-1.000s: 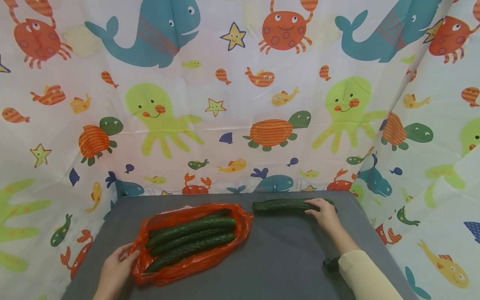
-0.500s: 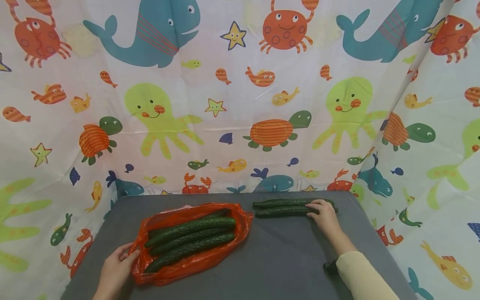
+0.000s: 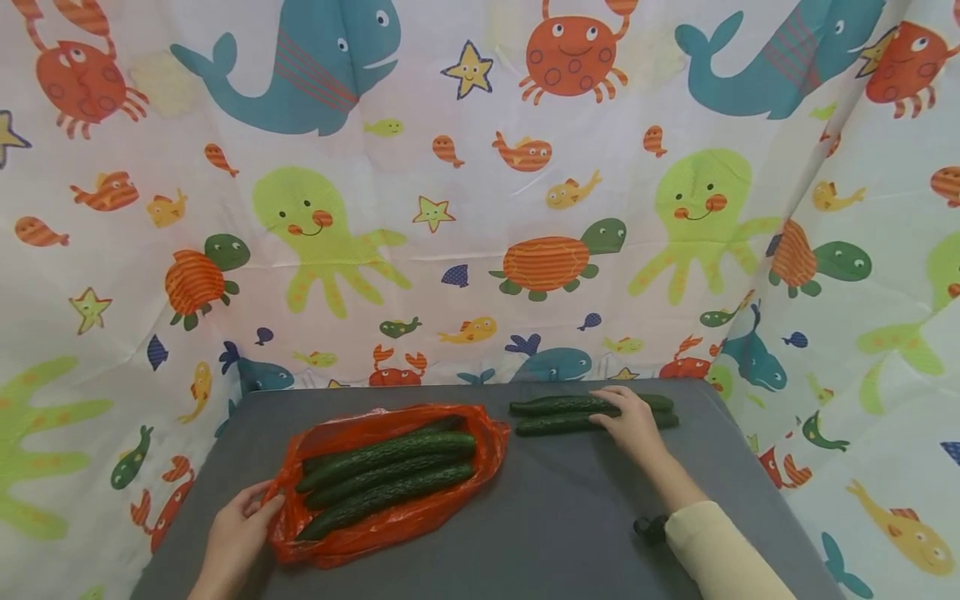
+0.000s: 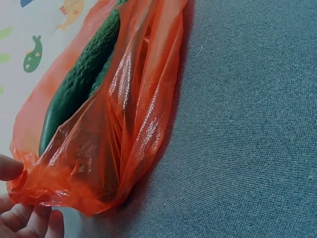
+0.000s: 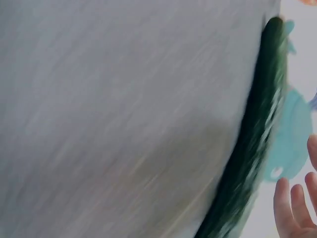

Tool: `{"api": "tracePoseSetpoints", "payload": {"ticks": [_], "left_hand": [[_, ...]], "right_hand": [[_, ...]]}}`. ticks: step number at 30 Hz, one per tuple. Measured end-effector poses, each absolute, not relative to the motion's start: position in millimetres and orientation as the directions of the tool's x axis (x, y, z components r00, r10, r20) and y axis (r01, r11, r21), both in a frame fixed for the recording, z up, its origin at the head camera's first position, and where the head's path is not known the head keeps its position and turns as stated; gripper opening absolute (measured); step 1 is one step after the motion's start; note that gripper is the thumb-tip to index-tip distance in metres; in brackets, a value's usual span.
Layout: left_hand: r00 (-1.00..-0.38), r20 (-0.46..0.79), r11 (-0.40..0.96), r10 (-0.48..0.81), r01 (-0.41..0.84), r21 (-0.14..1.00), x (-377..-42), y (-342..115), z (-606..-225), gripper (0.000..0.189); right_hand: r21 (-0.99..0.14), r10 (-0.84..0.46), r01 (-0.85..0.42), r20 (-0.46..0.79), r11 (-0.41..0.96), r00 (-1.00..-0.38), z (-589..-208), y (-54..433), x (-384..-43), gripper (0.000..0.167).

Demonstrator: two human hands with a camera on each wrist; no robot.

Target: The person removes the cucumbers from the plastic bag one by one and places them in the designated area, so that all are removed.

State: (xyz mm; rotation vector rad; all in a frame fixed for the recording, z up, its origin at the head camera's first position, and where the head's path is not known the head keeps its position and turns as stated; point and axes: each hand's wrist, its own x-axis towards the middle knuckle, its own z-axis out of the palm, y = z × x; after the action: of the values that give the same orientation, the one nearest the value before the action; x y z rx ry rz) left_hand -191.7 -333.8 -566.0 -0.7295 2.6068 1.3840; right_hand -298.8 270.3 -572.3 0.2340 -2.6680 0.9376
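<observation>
Fingers: left hand (image 3: 238, 527) pinching the bag (image 3: 401, 520), right hand (image 3: 628, 422) loosely parted, empty — unloading, I judge; next, fetch a bagged cucumber (image 3: 388, 500).

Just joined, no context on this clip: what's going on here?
A person's left hand pinches the near-left end of an orange plastic bag holding several cucumbers. Two more cucumbers lie side by side on the gray table, right of the bag. The right hand is over that pair, fingers spread, seemingly gripping neither.
</observation>
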Motion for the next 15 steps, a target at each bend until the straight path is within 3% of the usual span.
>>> {"api": "tracePoseSetpoints", "payload": {"ticks": [7,15], "left_hand": [[-0.876,-0.287,0.460,-0.388,-0.454,0.763,-193,-331,-565,0.068],[-0.868,-0.315,0.438,-0.383,-0.471,0.766,-193,-329,-563,0.067]], "right_hand": [[-0.672,-0.094,-0.354,0.392,0.650,-0.915,-555,221,-298,0.046],[-0.808,-0.149,-0.344,0.312,0.478,-0.938,-542,165,-293,0.045]]}}
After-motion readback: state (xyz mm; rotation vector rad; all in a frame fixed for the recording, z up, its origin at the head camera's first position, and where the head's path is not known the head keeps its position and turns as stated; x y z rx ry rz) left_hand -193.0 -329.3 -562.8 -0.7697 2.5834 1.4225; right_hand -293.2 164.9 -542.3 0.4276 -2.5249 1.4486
